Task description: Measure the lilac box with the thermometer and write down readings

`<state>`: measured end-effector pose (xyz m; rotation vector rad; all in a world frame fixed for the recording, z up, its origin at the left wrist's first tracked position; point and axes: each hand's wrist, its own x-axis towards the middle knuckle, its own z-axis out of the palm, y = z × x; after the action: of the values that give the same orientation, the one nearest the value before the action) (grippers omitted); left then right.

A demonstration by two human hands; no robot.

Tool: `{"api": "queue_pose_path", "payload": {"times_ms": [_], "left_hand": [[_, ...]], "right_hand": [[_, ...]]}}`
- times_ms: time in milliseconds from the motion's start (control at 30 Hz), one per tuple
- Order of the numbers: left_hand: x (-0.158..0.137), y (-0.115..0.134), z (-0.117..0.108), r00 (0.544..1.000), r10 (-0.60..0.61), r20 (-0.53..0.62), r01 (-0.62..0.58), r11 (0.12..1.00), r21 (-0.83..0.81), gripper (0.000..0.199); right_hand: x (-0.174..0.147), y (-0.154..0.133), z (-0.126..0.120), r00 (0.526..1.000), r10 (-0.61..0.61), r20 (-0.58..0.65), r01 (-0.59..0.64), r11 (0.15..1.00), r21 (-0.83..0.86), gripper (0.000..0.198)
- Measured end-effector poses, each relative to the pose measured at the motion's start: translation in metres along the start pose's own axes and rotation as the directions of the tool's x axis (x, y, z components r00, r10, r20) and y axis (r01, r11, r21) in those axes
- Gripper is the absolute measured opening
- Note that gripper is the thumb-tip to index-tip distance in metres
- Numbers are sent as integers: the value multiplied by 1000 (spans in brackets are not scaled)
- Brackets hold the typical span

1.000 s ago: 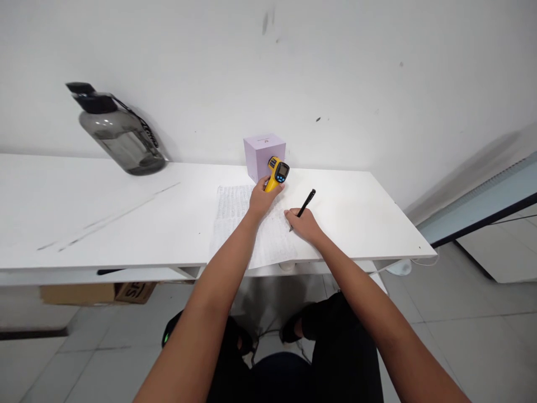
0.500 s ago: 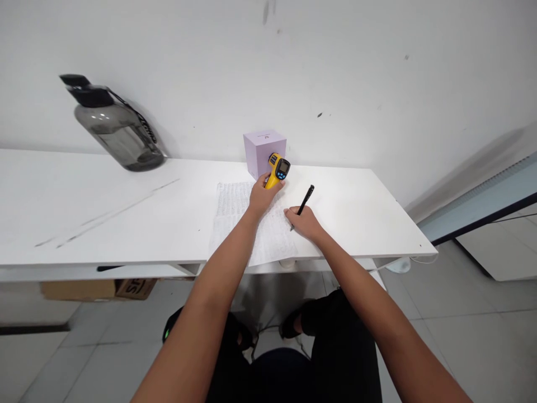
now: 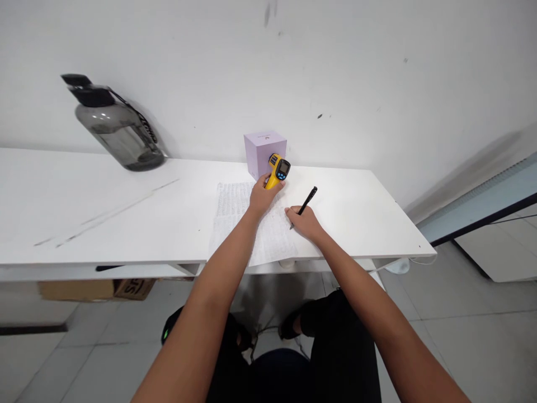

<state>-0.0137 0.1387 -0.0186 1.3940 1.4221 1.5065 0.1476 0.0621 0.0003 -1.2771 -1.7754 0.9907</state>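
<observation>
My left hand [image 3: 263, 196] is wrapped round the handle of a yellow and black infrared thermometer [image 3: 276, 172], its small screen and blue buttons facing me. Just behind the thermometer stands a lilac box [image 3: 257, 152] against the wall. Between the fingers of my right hand [image 3: 305, 221] is a black pen [image 3: 308, 200], tilted with its tip down by the paper's right side. A sheet of paper [image 3: 230, 210] covered in handwriting lies under my left hand and forearm, partly hidden by them.
A large grey water bottle [image 3: 119, 134] with a black lid stands at the left rear of the white table [image 3: 356, 218]. Below the table is a cardboard box [image 3: 79, 290]. A pale blue panel [image 3: 482, 204] with a dark edge stands right of the table.
The pen has tilted slightly to the right in my right hand. My left hand and the thermometer have stayed in place.
</observation>
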Motion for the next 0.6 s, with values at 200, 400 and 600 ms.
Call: {"api": "queue_pose_path", "payload": {"times_ms": [200,400,600], "left_hand": [[0,0,0,1000,-7,5,7,1000,-14,60],[1,-3,1,1000,-7,2,7,1000,-9,61],[-1,-1,0,1000,5,-10,-5,1000,0,61]], "right_hand": [[0,1,0,1000,2,10,-2,1000,-6,41],[1,3,1,1000,-4,-12,4,1000,-1,41],[1,3,2,1000,4,-1,-4,1000,0,41]]}}
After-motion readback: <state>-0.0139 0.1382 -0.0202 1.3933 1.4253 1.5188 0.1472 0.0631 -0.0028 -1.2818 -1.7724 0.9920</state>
